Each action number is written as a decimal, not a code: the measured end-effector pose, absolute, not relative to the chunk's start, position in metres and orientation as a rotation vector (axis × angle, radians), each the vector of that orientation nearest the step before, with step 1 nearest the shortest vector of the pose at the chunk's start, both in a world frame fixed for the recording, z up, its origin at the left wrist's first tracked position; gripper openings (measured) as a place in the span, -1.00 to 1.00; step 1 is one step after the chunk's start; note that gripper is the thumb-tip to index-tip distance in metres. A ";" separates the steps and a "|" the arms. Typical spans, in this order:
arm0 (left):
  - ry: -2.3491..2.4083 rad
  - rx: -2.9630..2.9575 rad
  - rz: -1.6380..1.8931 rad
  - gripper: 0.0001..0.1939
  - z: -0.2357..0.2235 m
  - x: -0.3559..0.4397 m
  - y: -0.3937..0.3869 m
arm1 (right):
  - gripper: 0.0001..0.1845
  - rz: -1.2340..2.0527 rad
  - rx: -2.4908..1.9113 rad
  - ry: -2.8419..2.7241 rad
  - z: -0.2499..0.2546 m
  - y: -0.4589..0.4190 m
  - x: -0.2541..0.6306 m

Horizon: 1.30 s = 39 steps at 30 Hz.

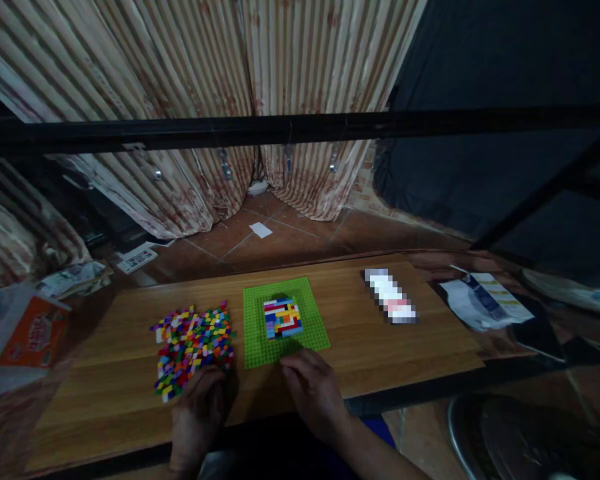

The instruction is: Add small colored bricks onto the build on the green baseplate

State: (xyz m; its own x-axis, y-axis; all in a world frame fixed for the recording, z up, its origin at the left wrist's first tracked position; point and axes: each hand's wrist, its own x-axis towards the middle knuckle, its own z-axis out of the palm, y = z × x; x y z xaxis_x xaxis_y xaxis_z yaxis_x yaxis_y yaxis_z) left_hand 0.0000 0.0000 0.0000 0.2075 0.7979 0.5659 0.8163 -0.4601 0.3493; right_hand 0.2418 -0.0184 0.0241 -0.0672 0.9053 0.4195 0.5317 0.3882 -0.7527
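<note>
A green baseplate (257, 340) lies on the wooden table (105, 400), carrying a small square block of multicoloured bricks (282, 317) near its middle. A loose pile of small coloured bricks (193, 343) is spread to its left. My left hand (199, 412) rests on the table at the near edge of the pile, fingers curled down onto the bricks. My right hand (314, 393) lies at the baseplate's near edge, fingers bent and touching the plate. Whether either hand holds a brick is hidden in the dim light.
A white blurred-out item (391, 296) lies on the table to the right. Papers and a packet (483, 300) sit at the far right, an orange packet (33, 340) at the left. A black bar (300, 127) crosses overhead. Curtains hang behind.
</note>
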 end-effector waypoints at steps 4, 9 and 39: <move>-1.707 -2.406 -1.137 -0.79 0.002 0.002 -0.004 | -0.80 0.525 -1.176 -1.999 0.027 -0.008 0.198; -1.772 -2.429 -1.234 -0.82 0.007 0.002 -0.008 | -0.83 0.522 -1.188 -2.164 0.020 0.000 0.159; -1.797 -2.420 -1.377 -0.82 0.003 0.003 -0.010 | -0.81 0.656 -1.185 -1.900 0.000 0.008 0.146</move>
